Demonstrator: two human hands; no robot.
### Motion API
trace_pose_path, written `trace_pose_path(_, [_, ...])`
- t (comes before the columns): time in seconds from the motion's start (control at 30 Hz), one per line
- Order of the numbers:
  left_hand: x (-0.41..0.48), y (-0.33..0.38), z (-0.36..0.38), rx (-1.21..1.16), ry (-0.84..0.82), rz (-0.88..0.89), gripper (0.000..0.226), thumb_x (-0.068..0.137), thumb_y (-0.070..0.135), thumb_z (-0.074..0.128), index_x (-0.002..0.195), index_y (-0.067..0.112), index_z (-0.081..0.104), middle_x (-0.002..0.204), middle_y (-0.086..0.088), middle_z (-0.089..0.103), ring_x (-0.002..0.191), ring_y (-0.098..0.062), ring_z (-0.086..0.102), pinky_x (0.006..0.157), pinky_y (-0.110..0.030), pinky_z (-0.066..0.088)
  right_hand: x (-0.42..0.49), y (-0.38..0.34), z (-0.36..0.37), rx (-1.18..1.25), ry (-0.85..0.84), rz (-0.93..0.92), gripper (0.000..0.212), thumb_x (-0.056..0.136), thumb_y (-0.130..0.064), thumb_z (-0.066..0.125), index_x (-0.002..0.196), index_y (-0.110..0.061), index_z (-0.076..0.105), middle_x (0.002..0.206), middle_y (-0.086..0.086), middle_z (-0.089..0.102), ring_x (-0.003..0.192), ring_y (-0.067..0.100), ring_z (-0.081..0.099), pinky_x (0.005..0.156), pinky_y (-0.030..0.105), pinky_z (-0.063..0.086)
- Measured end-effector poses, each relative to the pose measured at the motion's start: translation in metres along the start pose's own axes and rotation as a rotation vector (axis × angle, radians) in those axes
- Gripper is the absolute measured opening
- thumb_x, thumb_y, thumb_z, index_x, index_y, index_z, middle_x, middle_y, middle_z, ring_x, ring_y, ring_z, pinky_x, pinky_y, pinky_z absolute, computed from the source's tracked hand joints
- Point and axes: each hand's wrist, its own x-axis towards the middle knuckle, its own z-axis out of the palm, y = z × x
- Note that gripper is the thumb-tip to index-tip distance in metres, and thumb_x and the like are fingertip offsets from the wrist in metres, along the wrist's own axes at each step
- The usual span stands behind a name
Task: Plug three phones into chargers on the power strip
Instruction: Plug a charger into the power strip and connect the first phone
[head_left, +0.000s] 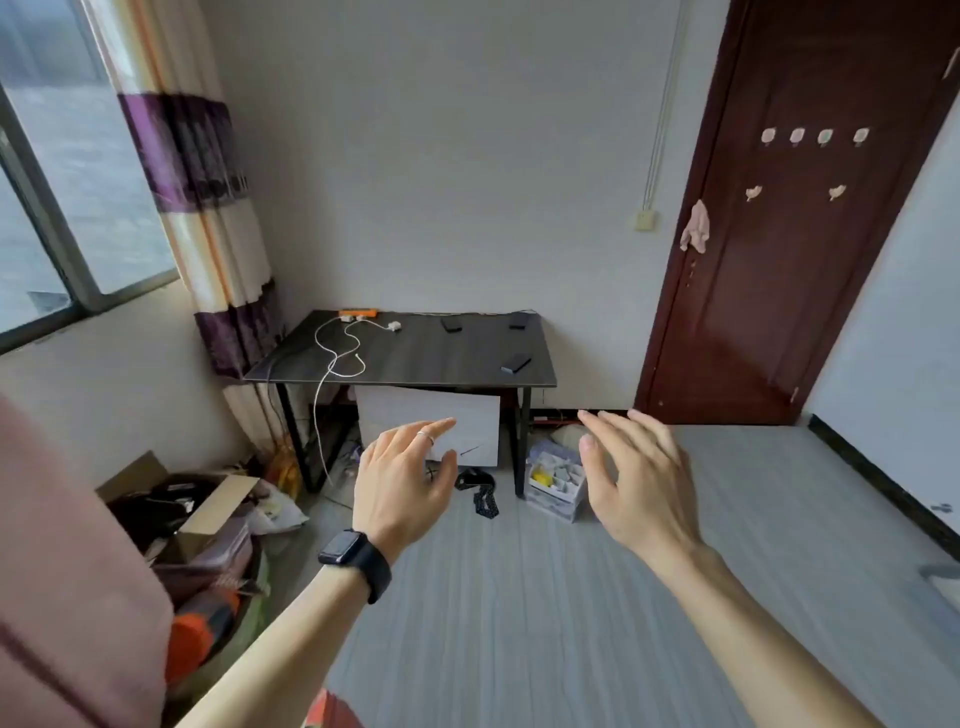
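A dark table (415, 358) stands against the far wall, some way ahead of me. On it lie three dark phones: one near the front right (516, 362), one at the back middle (451, 324), one at the back right (518, 322). An orange power strip (358, 313) sits at the back left with white chargers (395, 326) and white cables (337, 353) trailing over the table and down its front. My left hand (402, 483), with a watch and a ring, and my right hand (631, 478) are held out in front, both open and empty, well short of the table.
A white board (431, 415) leans under the table. A cardboard box and clutter (182, 509) fill the floor at left; a small plastic drawer unit (556, 483) stands by the right table leg. A dark brown door (795, 208) is at right, a curtained window (67, 182) at left.
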Motion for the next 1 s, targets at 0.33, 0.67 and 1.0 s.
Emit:
trace_pose_path(0.33, [0.132, -0.077, 0.089, 0.026, -0.067, -0.007, 0.039, 0.092, 0.037, 0.059, 0.13, 0.033, 0.06, 0.124, 0.01, 0.065, 0.119, -0.019, 0.054, 0.103, -0.038, 0.04, 0.105, 0.021, 0.134, -0.014, -0.149, 0.1, 0.045, 0.097, -0.041, 0.041, 0.13, -0.025, 0.068, 0.131, -0.006, 0.068, 0.134, 0.024, 0.049, 0.111, 0.04, 0.035])
trace_pose_path(0.67, [0.248, -0.113, 0.204, -0.01, -0.153, -0.075, 0.039, 0.091, 0.036, 0.057, 0.13, 0.032, 0.06, 0.125, 0.009, 0.064, 0.121, -0.021, 0.053, 0.103, -0.037, 0.037, 0.199, 0.094, 0.249, -0.002, -0.236, 0.163, 0.038, 0.1, -0.037, 0.045, 0.128, -0.025, 0.069, 0.128, -0.007, 0.069, 0.132, 0.025, 0.05, 0.108, 0.041, 0.04])
trace_pose_path(1.0, [0.373, -0.169, 0.305, 0.09, -0.19, -0.205, 0.042, 0.093, 0.036, 0.057, 0.134, 0.032, 0.057, 0.129, 0.007, 0.063, 0.123, -0.021, 0.053, 0.105, -0.04, 0.04, 0.321, 0.188, 0.372, 0.093, -0.39, 0.191, 0.036, 0.102, -0.035, 0.048, 0.134, -0.028, 0.063, 0.134, -0.009, 0.066, 0.133, 0.021, 0.046, 0.11, 0.035, 0.035])
